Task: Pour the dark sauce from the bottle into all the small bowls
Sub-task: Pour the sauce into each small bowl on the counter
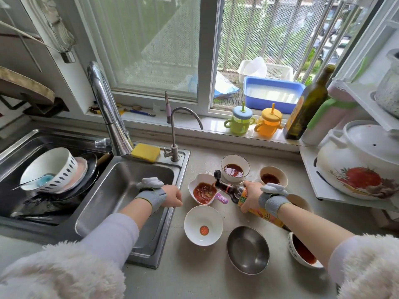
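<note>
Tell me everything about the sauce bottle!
The sauce bottle looks like dark glass with an orange label and dark sauce inside. Its black flip cap hangs open at the neck. The right hand grips its middle, tipping it nearly flat, mouth over the spouted bowl, where sauce seems to be pouring onto red sauce.
</note>
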`<control>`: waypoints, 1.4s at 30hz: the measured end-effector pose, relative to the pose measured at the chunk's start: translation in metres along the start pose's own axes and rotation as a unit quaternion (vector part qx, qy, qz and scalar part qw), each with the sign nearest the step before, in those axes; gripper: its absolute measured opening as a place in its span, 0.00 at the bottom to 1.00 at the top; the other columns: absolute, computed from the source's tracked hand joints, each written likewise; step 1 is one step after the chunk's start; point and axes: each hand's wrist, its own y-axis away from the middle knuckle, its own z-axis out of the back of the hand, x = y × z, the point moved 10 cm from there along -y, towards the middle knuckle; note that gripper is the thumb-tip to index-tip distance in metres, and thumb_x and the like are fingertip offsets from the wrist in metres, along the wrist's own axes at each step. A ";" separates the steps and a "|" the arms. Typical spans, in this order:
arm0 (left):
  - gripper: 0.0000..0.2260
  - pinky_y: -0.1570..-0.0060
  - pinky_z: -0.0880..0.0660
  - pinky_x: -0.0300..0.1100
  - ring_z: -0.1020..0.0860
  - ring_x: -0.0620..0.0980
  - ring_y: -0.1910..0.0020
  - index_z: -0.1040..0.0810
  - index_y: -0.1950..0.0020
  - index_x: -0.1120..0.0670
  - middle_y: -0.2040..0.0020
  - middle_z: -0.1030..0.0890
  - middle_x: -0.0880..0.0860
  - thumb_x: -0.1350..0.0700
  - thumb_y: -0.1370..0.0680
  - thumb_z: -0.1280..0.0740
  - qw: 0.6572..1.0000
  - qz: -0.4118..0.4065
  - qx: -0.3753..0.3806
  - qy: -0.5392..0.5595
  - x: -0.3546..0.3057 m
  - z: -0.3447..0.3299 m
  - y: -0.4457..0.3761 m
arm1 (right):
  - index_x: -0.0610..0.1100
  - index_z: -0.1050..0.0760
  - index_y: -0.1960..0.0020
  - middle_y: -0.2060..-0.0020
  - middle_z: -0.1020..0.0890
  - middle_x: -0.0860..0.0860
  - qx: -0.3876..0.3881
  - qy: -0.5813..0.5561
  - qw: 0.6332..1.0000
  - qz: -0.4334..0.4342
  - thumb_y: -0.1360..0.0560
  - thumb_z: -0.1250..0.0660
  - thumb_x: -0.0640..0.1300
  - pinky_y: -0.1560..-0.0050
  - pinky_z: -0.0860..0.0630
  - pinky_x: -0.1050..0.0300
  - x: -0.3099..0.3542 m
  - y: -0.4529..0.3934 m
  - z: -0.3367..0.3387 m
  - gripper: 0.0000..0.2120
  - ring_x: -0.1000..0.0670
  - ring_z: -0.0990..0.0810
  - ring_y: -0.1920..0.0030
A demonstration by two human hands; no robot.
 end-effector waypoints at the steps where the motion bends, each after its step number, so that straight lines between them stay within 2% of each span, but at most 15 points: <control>1: 0.17 0.38 0.25 0.45 0.20 0.52 0.41 0.21 0.37 0.56 0.40 0.18 0.53 0.50 0.21 0.38 1.000 0.001 0.000 0.002 0.000 0.000 0.000 | 0.46 0.31 0.35 0.48 0.22 0.49 0.001 0.001 1.000 0.001 0.34 0.24 0.49 0.46 0.22 0.54 0.000 0.000 0.000 0.30 0.49 0.24 0.51; 4: 0.17 0.38 0.25 0.44 0.20 0.52 0.41 0.21 0.37 0.55 0.41 0.17 0.53 0.50 0.21 0.38 1.000 0.004 -0.001 0.008 0.000 -0.001 0.000 | 0.46 0.32 0.34 0.47 0.24 0.49 0.001 0.001 1.000 0.004 0.33 0.25 0.48 0.45 0.22 0.55 0.001 0.001 0.000 0.31 0.49 0.25 0.50; 8: 0.16 0.38 0.25 0.45 0.20 0.52 0.41 0.21 0.38 0.55 0.41 0.17 0.53 0.50 0.21 0.38 1.000 0.006 -0.001 0.011 0.000 -0.001 0.001 | 0.47 0.33 0.32 0.44 0.23 0.48 0.005 0.000 1.000 0.006 0.33 0.25 0.48 0.43 0.22 0.54 0.003 0.001 0.000 0.32 0.47 0.23 0.45; 11: 0.16 0.39 0.24 0.44 0.20 0.51 0.42 0.20 0.39 0.55 0.42 0.17 0.53 0.49 0.22 0.38 1.000 0.007 -0.003 0.013 0.002 -0.002 0.000 | 0.48 0.32 0.34 0.49 0.24 0.50 0.006 0.000 1.000 0.007 0.34 0.25 0.49 0.45 0.22 0.54 0.004 0.001 0.000 0.31 0.49 0.24 0.50; 14: 0.16 0.39 0.24 0.44 0.19 0.51 0.43 0.19 0.39 0.55 0.43 0.16 0.53 0.49 0.22 0.37 1.000 0.009 -0.005 0.015 0.004 -0.002 0.000 | 0.48 0.32 0.36 0.50 0.23 0.50 0.005 -0.010 1.000 0.007 0.34 0.25 0.50 0.45 0.22 0.53 0.006 0.002 0.001 0.30 0.48 0.23 0.50; 18: 0.16 0.40 0.24 0.45 0.19 0.51 0.43 0.19 0.40 0.55 0.43 0.16 0.53 0.49 0.22 0.37 1.000 0.011 -0.005 0.010 0.006 -0.001 0.000 | 0.48 0.33 0.35 0.50 0.22 0.49 0.008 -0.043 0.999 0.008 0.34 0.25 0.50 0.45 0.20 0.51 0.007 0.005 0.001 0.31 0.47 0.21 0.49; 21: 0.16 0.40 0.24 0.44 0.19 0.51 0.44 0.19 0.40 0.55 0.44 0.16 0.52 0.49 0.22 0.37 1.000 0.009 -0.007 0.010 0.006 0.000 -0.001 | 0.49 0.33 0.34 0.51 0.22 0.50 -0.001 -0.101 0.995 0.011 0.35 0.24 0.48 0.48 0.19 0.53 0.007 0.005 0.003 0.33 0.48 0.20 0.52; 23: 0.16 0.40 0.24 0.44 0.19 0.51 0.44 0.19 0.41 0.55 0.44 0.16 0.52 0.49 0.22 0.37 1.000 0.006 -0.007 0.006 0.005 0.002 0.000 | 0.49 0.32 0.35 0.52 0.21 0.50 -0.012 -0.133 0.991 0.019 0.35 0.23 0.48 0.51 0.19 0.54 0.007 0.007 0.007 0.32 0.49 0.19 0.54; 27: 0.16 0.40 0.23 0.45 0.19 0.51 0.44 0.19 0.41 0.55 0.44 0.16 0.52 0.49 0.22 0.38 1.000 0.003 -0.004 0.003 0.003 0.006 -0.003 | 0.47 0.31 0.38 0.52 0.20 0.49 -0.043 -0.191 0.980 0.038 0.34 0.23 0.47 0.49 0.19 0.53 0.005 0.012 0.020 0.29 0.47 0.19 0.52; 32: 0.16 0.41 0.24 0.43 0.19 0.51 0.43 0.19 0.39 0.55 0.42 0.17 0.52 0.50 0.22 0.38 1.000 -0.011 -0.015 0.000 -0.014 0.017 -0.008 | 0.46 0.30 0.41 0.51 0.21 0.48 -0.078 -0.260 0.962 0.025 0.34 0.22 0.46 0.59 0.24 0.60 -0.018 0.022 0.036 0.26 0.48 0.21 0.54; 34: 0.15 0.43 0.24 0.42 0.19 0.50 0.46 0.19 0.40 0.55 0.43 0.17 0.53 0.51 0.22 0.38 1.000 -0.023 -0.012 -0.012 -0.024 0.019 -0.012 | 0.48 0.31 0.44 0.53 0.22 0.49 -0.094 -0.270 0.958 0.015 0.34 0.22 0.47 0.64 0.28 0.62 -0.030 0.028 0.041 0.25 0.49 0.22 0.55; 38: 0.15 0.43 0.24 0.42 0.19 0.51 0.46 0.19 0.41 0.55 0.43 0.17 0.54 0.51 0.22 0.37 0.997 -0.055 -0.006 -0.044 -0.052 0.021 -0.025 | 0.47 0.31 0.39 0.49 0.20 0.46 -0.103 -0.293 0.950 -0.021 0.35 0.21 0.49 0.56 0.26 0.57 -0.061 0.040 0.038 0.29 0.47 0.20 0.51; 42: 0.15 0.46 0.25 0.42 0.22 0.50 0.51 0.19 0.39 0.55 0.42 0.17 0.55 0.52 0.22 0.37 0.994 -0.095 0.001 -0.056 -0.084 0.022 -0.037 | 0.48 0.31 0.38 0.48 0.19 0.46 -0.106 -0.304 0.945 -0.062 0.36 0.21 0.49 0.53 0.24 0.53 -0.093 0.053 0.028 0.30 0.46 0.20 0.49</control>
